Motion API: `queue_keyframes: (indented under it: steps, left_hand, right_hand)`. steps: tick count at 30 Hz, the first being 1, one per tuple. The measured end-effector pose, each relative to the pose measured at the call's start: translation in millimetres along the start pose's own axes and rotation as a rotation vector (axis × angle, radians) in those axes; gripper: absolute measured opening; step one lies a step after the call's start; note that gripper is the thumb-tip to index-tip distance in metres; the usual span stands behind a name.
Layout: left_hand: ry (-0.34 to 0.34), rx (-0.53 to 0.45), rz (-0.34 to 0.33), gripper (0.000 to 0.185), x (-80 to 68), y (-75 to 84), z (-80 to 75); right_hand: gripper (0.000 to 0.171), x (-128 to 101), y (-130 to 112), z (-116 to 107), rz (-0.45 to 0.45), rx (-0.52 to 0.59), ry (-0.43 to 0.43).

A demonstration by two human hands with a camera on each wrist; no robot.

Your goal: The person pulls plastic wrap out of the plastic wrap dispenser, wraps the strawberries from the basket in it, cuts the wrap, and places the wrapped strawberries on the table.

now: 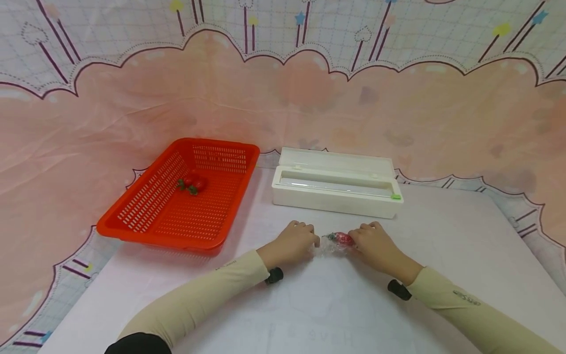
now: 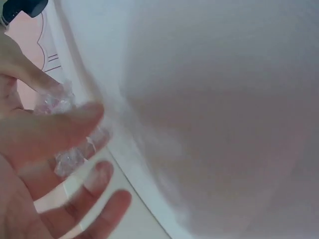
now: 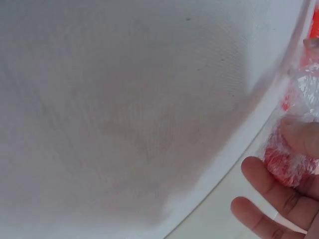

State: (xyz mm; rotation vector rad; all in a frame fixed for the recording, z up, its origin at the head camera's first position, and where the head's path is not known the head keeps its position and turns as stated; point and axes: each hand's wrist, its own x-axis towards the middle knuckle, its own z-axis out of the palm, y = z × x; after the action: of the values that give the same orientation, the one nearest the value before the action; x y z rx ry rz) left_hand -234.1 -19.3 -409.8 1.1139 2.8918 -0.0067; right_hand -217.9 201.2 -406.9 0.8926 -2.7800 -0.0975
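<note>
A red strawberry (image 1: 342,239) with green leaves at its left end lies wrapped in crumpled clear cling film (image 1: 326,248), low over the table between both hands. My right hand (image 1: 377,249) holds the strawberry's right end, thumb and fingers around the film. In the right wrist view the red fruit (image 3: 281,164) shows through the wrinkled wrap. On the other side my left hand (image 1: 293,244) pinches the loose film by the leafy end. Bunched film (image 2: 71,162) shows between thumb and fingers in the left wrist view.
An orange-red plastic basket (image 1: 177,241) stands at the left, with a few red fruits (image 1: 199,184) with green tops inside. Behind the hands sits a white cling film box (image 1: 331,202), lid raised, with a green slider (image 1: 395,196). A patterned cloth hangs behind the white table (image 1: 336,314).
</note>
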Motion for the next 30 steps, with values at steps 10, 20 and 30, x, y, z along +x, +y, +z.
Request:
queue_keyframes:
  steps: [10,20,30]
  left_hand:
    - [0.000,-0.047,0.169,0.032,-1.0,18.2,-7.4]
    - [-0.050,0.111,0.191,0.046,-1.3,24.8,-4.9]
    - [0.019,0.027,0.149,0.036,2.5,20.8,-0.7]
  right_hand:
    - [0.020,4,-6,-3,0.069,0.025,-0.045]
    - [0.037,6,-9,-2,0.070,0.136,-0.133]
    - [0.023,9,-15,8,0.078,0.061,-0.061]
